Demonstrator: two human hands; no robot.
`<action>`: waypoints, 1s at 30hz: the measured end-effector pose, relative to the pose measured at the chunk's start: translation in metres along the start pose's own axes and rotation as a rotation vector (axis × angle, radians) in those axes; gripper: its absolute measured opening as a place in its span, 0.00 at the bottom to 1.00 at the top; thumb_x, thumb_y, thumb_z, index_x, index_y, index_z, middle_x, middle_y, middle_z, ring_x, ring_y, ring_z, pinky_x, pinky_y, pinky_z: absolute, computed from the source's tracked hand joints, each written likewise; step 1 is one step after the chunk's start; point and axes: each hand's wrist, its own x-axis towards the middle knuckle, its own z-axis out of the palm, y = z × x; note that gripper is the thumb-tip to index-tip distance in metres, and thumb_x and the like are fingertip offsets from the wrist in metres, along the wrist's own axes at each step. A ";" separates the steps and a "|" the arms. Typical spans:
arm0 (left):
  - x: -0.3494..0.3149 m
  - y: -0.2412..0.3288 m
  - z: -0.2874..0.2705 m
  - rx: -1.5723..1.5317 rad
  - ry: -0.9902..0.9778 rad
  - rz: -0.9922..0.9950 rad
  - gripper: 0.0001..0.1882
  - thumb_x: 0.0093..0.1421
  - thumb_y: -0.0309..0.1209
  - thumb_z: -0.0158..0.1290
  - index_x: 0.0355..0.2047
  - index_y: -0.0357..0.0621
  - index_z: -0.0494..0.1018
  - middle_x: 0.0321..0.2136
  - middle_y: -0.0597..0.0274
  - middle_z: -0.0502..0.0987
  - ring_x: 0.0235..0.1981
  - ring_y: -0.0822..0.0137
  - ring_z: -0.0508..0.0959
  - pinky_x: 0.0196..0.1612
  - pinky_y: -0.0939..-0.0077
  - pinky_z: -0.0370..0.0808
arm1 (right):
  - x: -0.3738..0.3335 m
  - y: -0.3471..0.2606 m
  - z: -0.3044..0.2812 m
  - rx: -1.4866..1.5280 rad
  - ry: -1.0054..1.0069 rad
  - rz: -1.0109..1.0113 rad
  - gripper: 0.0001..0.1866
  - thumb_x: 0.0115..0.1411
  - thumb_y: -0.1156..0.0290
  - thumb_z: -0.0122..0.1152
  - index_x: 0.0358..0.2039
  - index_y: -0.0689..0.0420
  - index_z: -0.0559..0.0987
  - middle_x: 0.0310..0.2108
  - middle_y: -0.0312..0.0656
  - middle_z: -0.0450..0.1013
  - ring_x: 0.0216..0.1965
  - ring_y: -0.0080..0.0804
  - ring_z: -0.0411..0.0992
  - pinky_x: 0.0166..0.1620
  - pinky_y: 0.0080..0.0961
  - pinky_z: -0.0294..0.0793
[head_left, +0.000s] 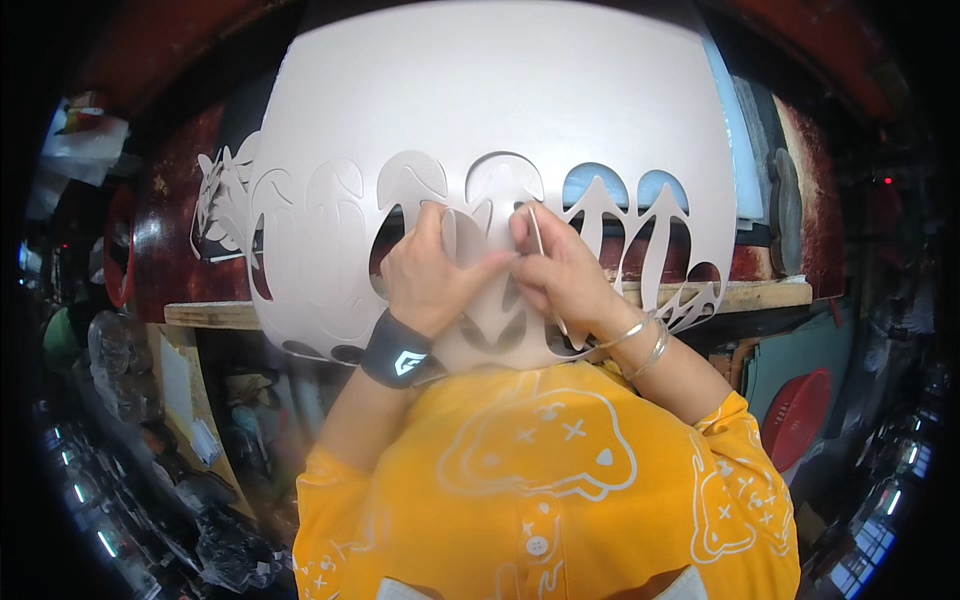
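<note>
A large pale sheet (480,90) lies before me, its near part cut into rows of rounded, sole-like shapes and narrow pointed strips. My right hand (565,275) is closed in a pinch on a thin pale cut-out piece (538,232), seen almost edge-on. Beside it, my left hand (425,275) bends its fingers round another pale cut-out piece (463,240), and its thumb reaches across to the right hand's fingertips. The left fingertips are partly hidden. Between and below the hands, a pointed strip (490,315) of the sheet runs toward my body.
Loose pale cut pieces (225,200) are heaped left of the sheet on a dark red table (175,240) with a wooden front edge (210,315). Blue sheeting (745,150) shows under the right side. A red round container (797,415) stands lower right. Plastic-wrapped items (125,360) crowd the left.
</note>
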 end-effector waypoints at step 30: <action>-0.009 -0.059 -0.030 -0.416 0.150 0.027 0.17 0.53 0.34 0.56 0.39 0.41 0.65 0.31 0.55 0.75 0.28 0.60 0.76 0.33 0.74 0.73 | 0.023 0.009 0.018 -0.562 0.072 -0.055 0.10 0.53 0.81 0.46 0.36 0.59 0.66 0.35 0.44 0.71 0.25 0.26 0.65 0.29 0.24 0.67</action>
